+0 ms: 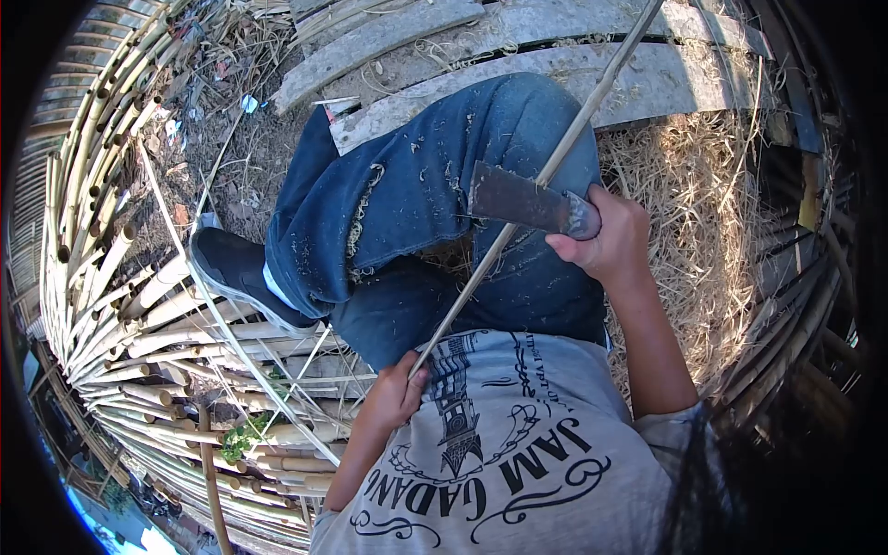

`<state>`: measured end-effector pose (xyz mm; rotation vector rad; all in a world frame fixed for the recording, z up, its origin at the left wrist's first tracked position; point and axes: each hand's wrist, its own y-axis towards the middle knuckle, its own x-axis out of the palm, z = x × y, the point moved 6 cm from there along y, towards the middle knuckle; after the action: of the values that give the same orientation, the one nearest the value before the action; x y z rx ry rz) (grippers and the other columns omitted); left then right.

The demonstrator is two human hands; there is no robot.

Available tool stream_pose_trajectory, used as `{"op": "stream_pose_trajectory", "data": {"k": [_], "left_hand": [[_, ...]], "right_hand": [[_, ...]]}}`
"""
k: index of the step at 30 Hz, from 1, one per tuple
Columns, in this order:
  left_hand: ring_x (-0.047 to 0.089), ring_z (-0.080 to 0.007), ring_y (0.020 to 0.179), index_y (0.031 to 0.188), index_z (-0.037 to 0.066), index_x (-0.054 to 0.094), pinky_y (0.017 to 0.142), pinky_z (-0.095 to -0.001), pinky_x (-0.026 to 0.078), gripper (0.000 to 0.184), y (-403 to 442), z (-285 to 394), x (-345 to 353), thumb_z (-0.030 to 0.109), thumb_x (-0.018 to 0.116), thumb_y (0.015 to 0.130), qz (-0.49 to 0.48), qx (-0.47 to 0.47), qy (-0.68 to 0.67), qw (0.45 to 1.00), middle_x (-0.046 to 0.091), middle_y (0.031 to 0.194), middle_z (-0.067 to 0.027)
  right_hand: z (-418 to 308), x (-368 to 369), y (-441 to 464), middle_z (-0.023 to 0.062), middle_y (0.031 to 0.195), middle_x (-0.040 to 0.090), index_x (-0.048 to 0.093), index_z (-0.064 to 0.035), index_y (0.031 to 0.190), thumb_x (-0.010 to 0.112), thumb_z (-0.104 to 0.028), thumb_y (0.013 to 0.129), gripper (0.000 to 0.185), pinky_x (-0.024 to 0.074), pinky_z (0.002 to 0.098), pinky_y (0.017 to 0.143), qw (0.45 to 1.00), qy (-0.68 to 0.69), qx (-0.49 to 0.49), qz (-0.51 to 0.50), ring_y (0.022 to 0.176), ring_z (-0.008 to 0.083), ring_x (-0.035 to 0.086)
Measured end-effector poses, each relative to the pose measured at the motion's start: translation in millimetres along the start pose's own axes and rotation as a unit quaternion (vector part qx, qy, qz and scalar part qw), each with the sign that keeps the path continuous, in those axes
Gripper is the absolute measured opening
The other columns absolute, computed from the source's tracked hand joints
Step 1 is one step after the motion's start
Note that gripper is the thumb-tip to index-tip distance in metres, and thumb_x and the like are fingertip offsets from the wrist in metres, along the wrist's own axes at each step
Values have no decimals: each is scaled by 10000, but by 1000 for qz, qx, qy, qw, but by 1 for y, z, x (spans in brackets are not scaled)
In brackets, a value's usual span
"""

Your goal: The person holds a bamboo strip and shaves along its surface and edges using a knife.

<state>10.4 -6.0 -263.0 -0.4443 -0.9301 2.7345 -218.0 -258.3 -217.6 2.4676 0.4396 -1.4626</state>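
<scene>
My right hand (610, 236) is closed around the short grey handle of a broad-bladed knife (518, 199). Its dark rectangular blade points left and lies across a long thin bamboo stick (578, 125); whether the edge bites into it I cannot tell. The lower end of that stick is gripped in my left hand (398, 388), close to my shirt. From there it runs up and right over my jeans (416, 176) and past the knee to the top of the view.
Bundled bamboo poles (139, 370) fan out along the left and lower left. Grey wooden planks (536, 42) lie across the top. Pale shavings (694, 222) cover the ground at the right. A long split strip (199, 268) crosses near my dark shoe (245, 277).
</scene>
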Motion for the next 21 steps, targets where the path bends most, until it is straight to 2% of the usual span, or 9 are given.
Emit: {"op": "stream_pose_trajectory", "data": {"k": [3,5,12,21], "left_hand": [[581,-446,615,954,-13,528,576,-445,453,206,-3,-8,0,189,484,967,5,19,14,1000,541,620,-221],[576,-440,602,957,-14,530,576,-442,453,205,-8,-13,1,185,485,966,19,35,30,999,539,619,-221],[577,-429,611,959,-16,535,587,-432,453,254,-21,-42,6,231,478,977,22,25,11,999,537,622,-219],[561,-406,599,937,-6,527,582,-433,433,277,-23,-39,10,262,477,984,19,6,-3,1000,525,629,-212]], "right_hand": [[-2,-5,2,101,469,505,508,-56,582,639,-839,579,794,471,372,443,1000,-6,-9,22,451,283,592],[-4,-4,1,97,470,506,506,-58,581,628,-849,577,801,469,368,435,999,-44,-17,1,446,274,590],[-7,-5,-2,91,472,505,504,-56,581,615,-859,578,811,464,357,423,998,-42,-36,16,431,263,584],[-11,-5,-6,85,473,505,501,-60,580,627,-849,580,798,458,351,413,997,-43,-46,34,432,254,586]]}}
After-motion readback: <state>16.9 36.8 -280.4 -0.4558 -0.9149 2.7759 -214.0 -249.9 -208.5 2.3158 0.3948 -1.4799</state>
